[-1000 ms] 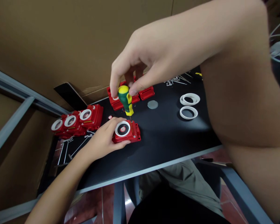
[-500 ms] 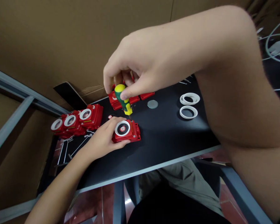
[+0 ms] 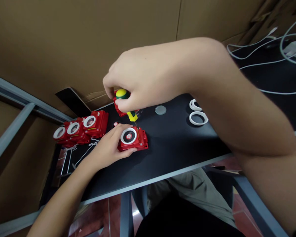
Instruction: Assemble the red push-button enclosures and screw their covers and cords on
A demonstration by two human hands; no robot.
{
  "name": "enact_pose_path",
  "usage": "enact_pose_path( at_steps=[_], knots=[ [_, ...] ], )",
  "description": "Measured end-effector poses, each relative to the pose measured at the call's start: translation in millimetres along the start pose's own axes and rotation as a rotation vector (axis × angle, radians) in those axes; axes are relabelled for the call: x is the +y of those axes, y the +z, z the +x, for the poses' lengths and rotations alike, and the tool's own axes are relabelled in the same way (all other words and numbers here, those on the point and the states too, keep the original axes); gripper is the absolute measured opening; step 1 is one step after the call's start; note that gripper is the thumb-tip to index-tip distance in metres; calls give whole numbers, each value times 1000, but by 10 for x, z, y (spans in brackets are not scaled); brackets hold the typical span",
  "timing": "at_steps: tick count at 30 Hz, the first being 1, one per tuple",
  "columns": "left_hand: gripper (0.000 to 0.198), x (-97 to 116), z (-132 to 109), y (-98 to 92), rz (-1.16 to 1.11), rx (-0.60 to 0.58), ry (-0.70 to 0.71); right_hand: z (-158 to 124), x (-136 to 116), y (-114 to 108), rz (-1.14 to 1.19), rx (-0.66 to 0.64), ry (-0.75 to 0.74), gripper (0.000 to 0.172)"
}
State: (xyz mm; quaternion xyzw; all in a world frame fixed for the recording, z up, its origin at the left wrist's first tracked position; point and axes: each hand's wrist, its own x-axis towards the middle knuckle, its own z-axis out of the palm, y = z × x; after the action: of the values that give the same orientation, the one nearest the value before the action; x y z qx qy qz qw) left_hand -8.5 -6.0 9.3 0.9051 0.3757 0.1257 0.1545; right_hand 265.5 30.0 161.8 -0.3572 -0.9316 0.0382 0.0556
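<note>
A red box-shaped housing with a white ring and black centre [image 3: 139,144] lies on the black tabletop [image 3: 167,141]. My left hand [image 3: 111,144] is closed around its left side, thumb along the near edge. Above it, my right hand [image 3: 140,79] grips a green and yellow screwdriver [image 3: 132,116] by the handle. The screwdriver leans, its thin shaft pointing down to the housing's far corner; whether the tip sits in a screw is too small to tell. Another red part [image 3: 118,107] lies behind, partly covered by my right hand.
Several red housings with white rings [image 3: 96,123] stand in a row at left. White rings [image 3: 198,118] and a clear disc [image 3: 160,110] lie to the right. A dark phone-like slab [image 3: 72,100] leans on the cardboard wall [image 3: 88,42]. White cables [image 3: 261,62] run at far right.
My right wrist and forearm have turned and dropped lower, with the fingers wrapping further round the screwdriver handle. The handle leans more to the left. My left hand and the housing are nearly still.
</note>
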Motion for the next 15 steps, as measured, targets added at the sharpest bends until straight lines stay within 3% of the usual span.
enact_pose_path(
  at_steps=[6, 15],
  knots=[
    [71, 10, 14, 1, -11, 0, -8, -54, -117, 22, -116, 59, 171, 35],
    [67, 56, 39, -25, -8, 4, 9, 10, -160, 59, -170, 55, 71, 46]
  ],
)
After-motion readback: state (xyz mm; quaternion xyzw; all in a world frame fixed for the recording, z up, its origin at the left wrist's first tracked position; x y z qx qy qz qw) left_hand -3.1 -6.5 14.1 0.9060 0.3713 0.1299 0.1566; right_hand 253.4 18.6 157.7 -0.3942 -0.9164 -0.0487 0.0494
